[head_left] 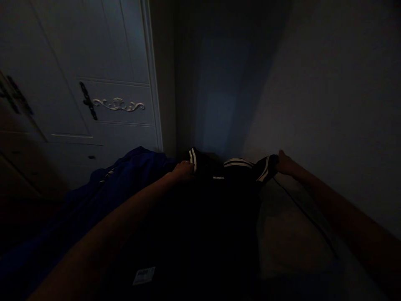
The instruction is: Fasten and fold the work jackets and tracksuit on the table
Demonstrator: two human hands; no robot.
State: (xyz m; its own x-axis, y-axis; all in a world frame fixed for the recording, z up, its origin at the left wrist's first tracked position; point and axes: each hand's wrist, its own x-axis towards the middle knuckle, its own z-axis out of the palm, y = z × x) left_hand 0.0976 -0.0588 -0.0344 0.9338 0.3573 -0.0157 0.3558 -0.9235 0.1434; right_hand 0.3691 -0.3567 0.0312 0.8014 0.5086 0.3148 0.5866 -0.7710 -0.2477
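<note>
A black shirt point(216, 217) with white-striped sleeve ends and a striped collar lies spread out in front of me. Small white lettering shows below the collar, and a pale label sits near the lower left of the dark cloth. My left hand point(184, 169) grips the shirt by the left sleeve, beside its white stripes. At the other side, my right hand point(283, 162) is closed on the end of the right sleeve. The scene is very dark, so the shirt's lower edge cannot be made out.
Blue cloth point(125, 175) lies heaped to the left. Behind it stands a white wardrobe point(125, 54) with dark handles and a carved ornament. A pale wall point(328, 83) rises behind and to the right. Beige fabric point(291, 234) with a dark cord lies right of the shirt.
</note>
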